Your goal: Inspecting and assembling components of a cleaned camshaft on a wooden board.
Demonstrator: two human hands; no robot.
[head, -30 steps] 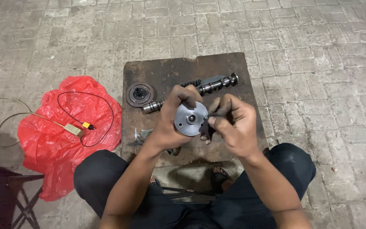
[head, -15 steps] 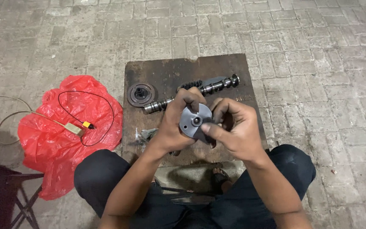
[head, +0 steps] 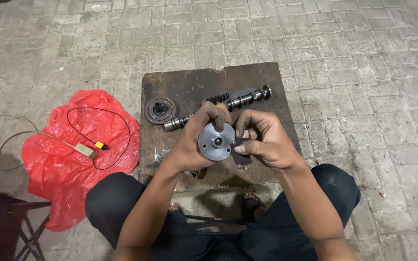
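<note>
My left hand (head: 195,140) grips a round grey metal disc (head: 216,141) with a centre hole, held up facing me above a dark wooden board (head: 185,84). My right hand (head: 262,137) touches the disc's right edge and pinches a small dark part (head: 241,145) against it. Behind my hands on the board lies a long metal shaft with lobes (head: 240,100), partly hidden by my fingers. A dark round pulley-like part (head: 160,109) lies on the board to the left of the shaft.
A red plastic bag (head: 59,159) lies on the brick paving to the left, with a thin black wire and a small yellow-tipped connector (head: 99,145) on it. A dark folding stool (head: 6,217) stands at bottom left. My knees flank the board's near edge.
Both hands with the disc have shifted slightly lower and nearer to me; the disc has turned a little in my fingers. The parts on the board have not moved.
</note>
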